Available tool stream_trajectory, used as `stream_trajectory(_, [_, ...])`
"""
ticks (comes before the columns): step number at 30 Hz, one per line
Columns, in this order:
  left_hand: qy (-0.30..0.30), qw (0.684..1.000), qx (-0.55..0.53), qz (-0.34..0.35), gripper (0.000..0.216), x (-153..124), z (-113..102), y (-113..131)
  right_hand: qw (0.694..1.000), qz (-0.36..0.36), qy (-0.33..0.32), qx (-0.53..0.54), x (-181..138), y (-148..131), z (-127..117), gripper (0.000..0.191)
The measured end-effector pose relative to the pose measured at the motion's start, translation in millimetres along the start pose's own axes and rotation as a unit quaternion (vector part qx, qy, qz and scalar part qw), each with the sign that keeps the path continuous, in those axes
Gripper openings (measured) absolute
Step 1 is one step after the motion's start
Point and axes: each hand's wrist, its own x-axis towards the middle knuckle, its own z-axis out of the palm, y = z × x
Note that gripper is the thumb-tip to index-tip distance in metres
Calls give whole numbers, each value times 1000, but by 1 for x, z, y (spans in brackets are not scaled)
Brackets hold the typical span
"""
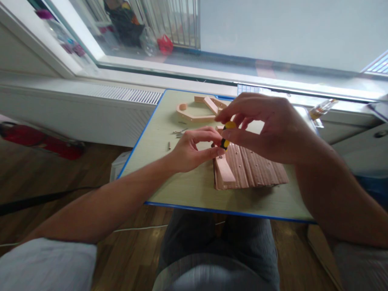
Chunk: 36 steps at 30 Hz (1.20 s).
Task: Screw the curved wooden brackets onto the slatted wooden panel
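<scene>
My right hand point(263, 125) is closed around the yellow and black handle of a short screwdriver point(229, 128), held upright. Just left of it, my left hand point(198, 149) pinches at the screwdriver's lower end, and its fingertips hide the tip. Below both hands a light wooden strip point(224, 171) lies along the left edge of a corrugated cardboard block point(257, 169). A small screw head shows in the strip close to my left fingertips. Several small screws dot the top of the cardboard.
Angled wooden pieces point(197, 118) lie at the back of the blue-edged table point(160, 178). Loose screws point(178, 132) and a small wooden-coloured peg point(169, 145) are left of my left hand. A radiator point(75, 109) and window stand behind. A clear bottle point(324, 108) is at right.
</scene>
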Motion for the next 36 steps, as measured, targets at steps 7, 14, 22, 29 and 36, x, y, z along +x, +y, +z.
stream_trajectory(7, [1,1000,12,-1,20,1,-1,2,999,-30,9,-29,2,1,3,11])
stream_trajectory(14, [20,999,24,-9,22,-1,-2,2,998,-7,48,-43,2,5,14,16])
stream_trajectory(22, [31,999,17,10,36,-2,2,0,992,0,92,-88,4,10,28,38])
stream_trajectory(29, [15,1000,8,10,22,-1,0,0,998,11,52,-40,2,10,17,27])
stream_trajectory(36, [-3,1000,4,16,20,-1,-1,2,999,-29,-18,-32,-1,1,-8,14])
